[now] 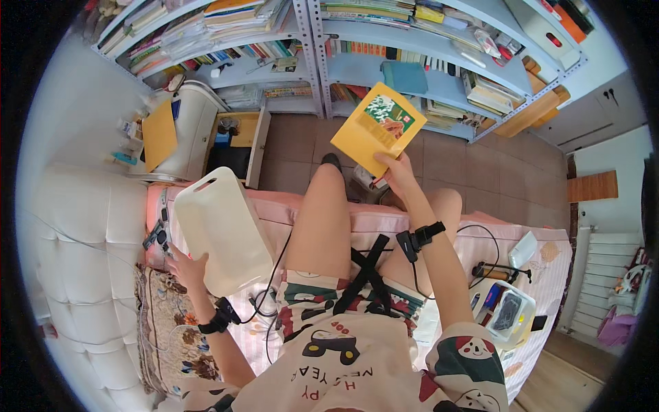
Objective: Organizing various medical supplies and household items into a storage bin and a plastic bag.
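A yellow book (368,136) with a green and white cover picture is pinched at its lower right edge by my right hand (399,172), thumb on top, held out over the tiled floor. My left hand (188,270) is spread at the left side of a cream plastic tray (221,232), its thumb against the edge. The tray is tilted on the bed, has a slot handle at its far end, and nothing shows inside. Whether my left fingers reach under the tray cannot be told. Each wrist wears a black strap with a small device and cable.
Blue metal shelves (355,74) of books and papers stand ahead. An open drawer (260,149) juts from a white cabinet (193,123) at left. On the bed (535,273) at right lie a hand pump (497,272) and a clear bin (515,319) of items. Black cables cross the bed.
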The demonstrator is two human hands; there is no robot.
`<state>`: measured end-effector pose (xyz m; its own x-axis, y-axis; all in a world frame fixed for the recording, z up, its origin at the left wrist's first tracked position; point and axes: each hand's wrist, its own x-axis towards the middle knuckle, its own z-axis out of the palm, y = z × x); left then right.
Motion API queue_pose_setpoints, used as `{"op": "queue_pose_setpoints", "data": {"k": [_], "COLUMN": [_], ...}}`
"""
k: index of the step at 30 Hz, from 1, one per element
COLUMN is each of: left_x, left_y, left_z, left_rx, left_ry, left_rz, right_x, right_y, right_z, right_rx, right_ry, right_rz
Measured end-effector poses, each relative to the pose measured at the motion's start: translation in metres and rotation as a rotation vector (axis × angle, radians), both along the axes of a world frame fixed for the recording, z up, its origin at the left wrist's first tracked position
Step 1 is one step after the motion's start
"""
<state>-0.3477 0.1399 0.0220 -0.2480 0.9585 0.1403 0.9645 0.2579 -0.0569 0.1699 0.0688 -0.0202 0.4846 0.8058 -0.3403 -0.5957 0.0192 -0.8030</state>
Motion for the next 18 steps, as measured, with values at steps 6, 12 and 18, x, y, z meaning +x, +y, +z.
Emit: {"op": "queue_pose_setpoints", "data": {"k": [6, 12, 18], "left_x": [0.159, 0.305, 0.335], "left_y": [-0.014, -0.035, -0.035], "left_z": [0.092, 0.016, -0.026], "left_rx": [0.305, -0.587, -0.707], "left_ry": [-0.723, -1.811, -2.078], "left_rz": [-0.373, -0.220, -0.467], "right_x": [-0.026, -0.055, -0.065], "right_y": [-0.024, -0.047, -0.076], "right_z": [0.012, 0.016, 0.021], "right_rx": [0.106, 0.096, -0.060], "right_ry": [0.101, 0.208, 0.015], "right_rz": [0.130, 0.160, 0.111]}}
